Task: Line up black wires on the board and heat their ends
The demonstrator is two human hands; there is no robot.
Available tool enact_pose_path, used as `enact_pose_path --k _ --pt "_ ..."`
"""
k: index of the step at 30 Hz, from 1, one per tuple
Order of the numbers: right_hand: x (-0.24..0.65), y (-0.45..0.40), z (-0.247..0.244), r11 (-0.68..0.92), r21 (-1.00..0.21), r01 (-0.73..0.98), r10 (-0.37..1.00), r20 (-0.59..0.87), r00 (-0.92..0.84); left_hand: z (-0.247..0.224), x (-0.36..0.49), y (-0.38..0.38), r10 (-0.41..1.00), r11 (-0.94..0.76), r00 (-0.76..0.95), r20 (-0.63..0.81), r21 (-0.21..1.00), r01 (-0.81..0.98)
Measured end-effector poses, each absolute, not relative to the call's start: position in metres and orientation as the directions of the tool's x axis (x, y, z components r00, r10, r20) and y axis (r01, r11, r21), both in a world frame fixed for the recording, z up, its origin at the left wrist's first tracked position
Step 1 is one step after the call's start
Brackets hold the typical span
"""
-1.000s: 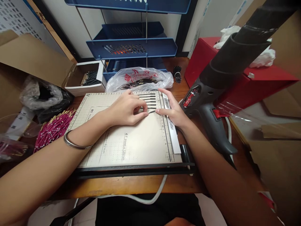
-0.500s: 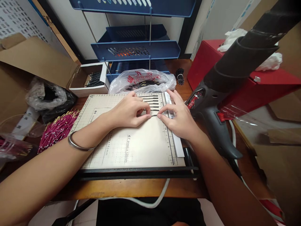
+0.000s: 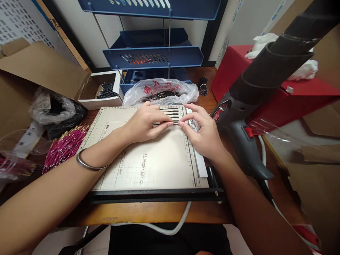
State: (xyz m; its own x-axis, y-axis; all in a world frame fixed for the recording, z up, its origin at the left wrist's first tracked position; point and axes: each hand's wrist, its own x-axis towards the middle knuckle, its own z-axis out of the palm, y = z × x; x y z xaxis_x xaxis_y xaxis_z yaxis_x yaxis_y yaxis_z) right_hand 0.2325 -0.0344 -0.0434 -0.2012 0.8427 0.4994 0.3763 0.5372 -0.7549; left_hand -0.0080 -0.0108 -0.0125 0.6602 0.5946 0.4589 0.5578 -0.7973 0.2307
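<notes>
Several short black strips (image 3: pixel 174 113) lie in a spaced row at the upper right of a cream board (image 3: pixel 164 163) printed with grid lines. My left hand (image 3: pixel 150 122) rests over the board, its thumb and forefinger pinched on a black strip below the row. From the right, my right hand (image 3: pixel 203 131) pinches near the same strip's end, fingertips almost meeting those of my left hand. A white strip (image 3: pixel 201 164) runs along the board's right side, partly under my right hand.
Blue shelves (image 3: pixel 154 56) stand behind a plastic bag (image 3: pixel 162 92) of black pieces. Magenta pieces (image 3: pixel 66 147) and a white box (image 3: pixel 101 101) are left. On the right stand a heat gun (image 3: pixel 239 117) and a red box (image 3: pixel 228 67).
Both hands have shifted slightly up the board, toward the row of strips. The pinched strip has moved up with them, closer to the others.
</notes>
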Motion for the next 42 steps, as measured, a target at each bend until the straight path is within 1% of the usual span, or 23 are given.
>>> enact_pose_path --k 3,6,8,12,14,16,23,29,35,42 --pt "0.2306 -0.0350 -0.0445 0.541 -0.747 0.385 0.839 0.506 -0.197 -0.0137 -0.0085 -0.0099 0.580 -0.808 0.657 0.481 0.235 0.540" --pt "0.2298 -0.0356 -0.0446 0.546 -0.748 0.378 0.837 0.509 -0.200 -0.0139 -0.0088 -0.0096 0.593 -0.801 0.639 0.491 0.281 0.528" --pt "0.2297 -0.0361 -0.0441 0.551 -0.752 0.362 0.833 0.517 -0.196 -0.0128 -0.0089 -0.0098 0.621 -0.783 0.609 0.493 0.351 0.514" --pt "0.2291 -0.0376 -0.0424 0.558 -0.761 0.331 0.830 0.524 -0.192 -0.0083 -0.0096 -0.0109 0.692 -0.718 0.537 0.482 0.530 0.450" --pt "0.2287 -0.0381 -0.0420 0.562 -0.760 0.327 0.827 0.528 -0.193 -0.0060 -0.0099 -0.0115 0.717 -0.690 0.518 0.466 0.584 0.428" --pt "0.2285 -0.0382 -0.0423 0.571 -0.751 0.333 0.820 0.539 -0.191 -0.0048 -0.0100 -0.0117 0.724 -0.678 0.521 0.453 0.609 0.412" --pt "0.2280 -0.0359 -0.0471 0.609 -0.695 0.381 0.784 0.599 -0.162 -0.0111 -0.0077 -0.0097 0.690 -0.706 0.552 0.468 0.601 0.374" --pt "0.2265 -0.0360 -0.0491 0.613 -0.689 0.388 0.779 0.608 -0.151 -0.0102 -0.0070 -0.0105 0.708 -0.697 0.520 0.478 0.592 0.405" --pt "0.2271 -0.0345 -0.0507 0.617 -0.680 0.397 0.773 0.619 -0.140 -0.0096 -0.0078 -0.0099 0.690 -0.706 0.561 0.458 0.598 0.380" --pt "0.2271 -0.0335 -0.0519 0.609 -0.677 0.413 0.776 0.616 -0.135 -0.0118 -0.0087 -0.0113 0.727 -0.681 0.549 0.412 0.533 0.501"
